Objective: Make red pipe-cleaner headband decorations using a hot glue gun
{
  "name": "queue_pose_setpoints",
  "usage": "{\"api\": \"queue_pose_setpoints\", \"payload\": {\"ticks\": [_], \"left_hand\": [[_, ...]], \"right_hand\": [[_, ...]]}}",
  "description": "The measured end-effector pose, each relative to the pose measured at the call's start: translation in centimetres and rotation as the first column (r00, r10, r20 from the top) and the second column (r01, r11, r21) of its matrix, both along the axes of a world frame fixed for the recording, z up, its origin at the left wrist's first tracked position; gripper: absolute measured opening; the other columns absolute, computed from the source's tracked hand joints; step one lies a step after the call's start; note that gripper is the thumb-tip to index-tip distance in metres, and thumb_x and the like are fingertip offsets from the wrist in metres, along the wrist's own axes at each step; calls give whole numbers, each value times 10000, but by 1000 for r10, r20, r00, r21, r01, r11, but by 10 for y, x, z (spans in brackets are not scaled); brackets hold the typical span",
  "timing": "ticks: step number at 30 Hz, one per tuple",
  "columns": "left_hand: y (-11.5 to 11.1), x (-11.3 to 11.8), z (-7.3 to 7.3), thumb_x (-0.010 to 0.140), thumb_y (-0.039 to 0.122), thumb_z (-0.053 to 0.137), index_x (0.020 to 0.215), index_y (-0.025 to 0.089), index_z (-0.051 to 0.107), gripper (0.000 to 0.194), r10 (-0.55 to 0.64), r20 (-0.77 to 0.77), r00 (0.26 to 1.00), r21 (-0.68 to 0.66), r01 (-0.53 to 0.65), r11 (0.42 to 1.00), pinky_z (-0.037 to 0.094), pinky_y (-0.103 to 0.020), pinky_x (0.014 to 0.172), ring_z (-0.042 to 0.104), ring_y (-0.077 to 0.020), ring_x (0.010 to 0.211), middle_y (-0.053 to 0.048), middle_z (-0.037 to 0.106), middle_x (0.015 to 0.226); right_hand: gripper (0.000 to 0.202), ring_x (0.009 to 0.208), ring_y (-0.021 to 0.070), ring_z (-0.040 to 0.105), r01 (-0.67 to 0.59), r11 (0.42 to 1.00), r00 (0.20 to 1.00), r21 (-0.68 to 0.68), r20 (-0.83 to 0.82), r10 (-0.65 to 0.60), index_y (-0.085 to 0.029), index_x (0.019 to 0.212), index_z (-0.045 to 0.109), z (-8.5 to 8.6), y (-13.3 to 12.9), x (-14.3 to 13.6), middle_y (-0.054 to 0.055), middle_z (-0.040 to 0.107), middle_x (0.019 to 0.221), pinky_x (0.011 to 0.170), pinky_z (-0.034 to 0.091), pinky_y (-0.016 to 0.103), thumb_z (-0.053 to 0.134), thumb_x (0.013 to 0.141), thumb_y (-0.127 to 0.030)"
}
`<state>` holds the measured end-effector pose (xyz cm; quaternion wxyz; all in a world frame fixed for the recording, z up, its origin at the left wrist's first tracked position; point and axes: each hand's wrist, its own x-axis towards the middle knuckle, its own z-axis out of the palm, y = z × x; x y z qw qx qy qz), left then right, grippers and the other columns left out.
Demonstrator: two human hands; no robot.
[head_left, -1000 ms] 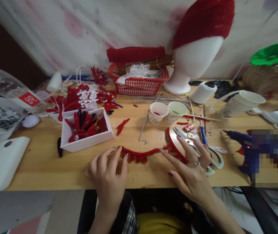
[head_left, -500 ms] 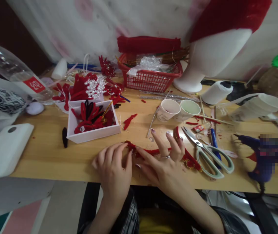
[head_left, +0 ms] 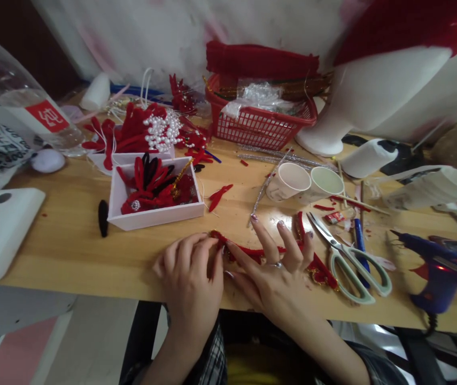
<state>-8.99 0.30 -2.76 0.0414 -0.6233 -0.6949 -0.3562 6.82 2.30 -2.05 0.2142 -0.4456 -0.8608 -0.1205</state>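
A bent red fuzzy strip with gold edging point(head_left: 324, 272) lies along the table's front, partly hidden by my hands. My left hand point(head_left: 192, 270) is closed, its thumb and fingers pinching the strip's left end. From the right, my right hand point(head_left: 278, 270) reaches over the strip. Its index fingertip touches the strip beside my left thumb, while the thumb stays apart lower down. The other right fingers are raised and spread. Close to the right hand lie scissors with pale green handles point(head_left: 340, 254), blades partly apart.
Left of centre stands a white box point(head_left: 158, 216) of red and black fuzzy pieces. Behind are a red basket point(head_left: 260, 128) and a white mannequin head point(head_left: 388, 91). Two paper cups point(head_left: 288, 182) stand mid-table. A blue glue gun point(head_left: 432, 267) lies right, a bottle point(head_left: 39, 101) far left.
The camera view has shifted slightly, so the things on the table sit a little differently in the picture. Both hands keep nearly the same pose at the red strip.
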Motion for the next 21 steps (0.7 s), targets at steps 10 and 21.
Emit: {"api": "queue_pose_setpoints", "payload": {"ticks": [10,21], "left_hand": [[0,0,0,884,203,670,971,240,685,95,6,24,1000,6,-7,1000,383,-443,873,603,-284,997,-50,739,1032],[0,0,-1,876,189,679,988,237,685,122,-4,49,999,-15,5,1000,399,-455,898,592,-286,1019,-48,733,1060]], "right_hand": [[370,1438,378,228,34,998,999,-45,-10,-35,-374,1229,668,0,1,-2,55,383,1547,1157,83,683,661,883,-507],[352,1460,439,205,46,985,988,-166,-135,-69,-337,1252,653,6,-2,4,53,251,1615,1146,159,722,629,913,-429]]}}
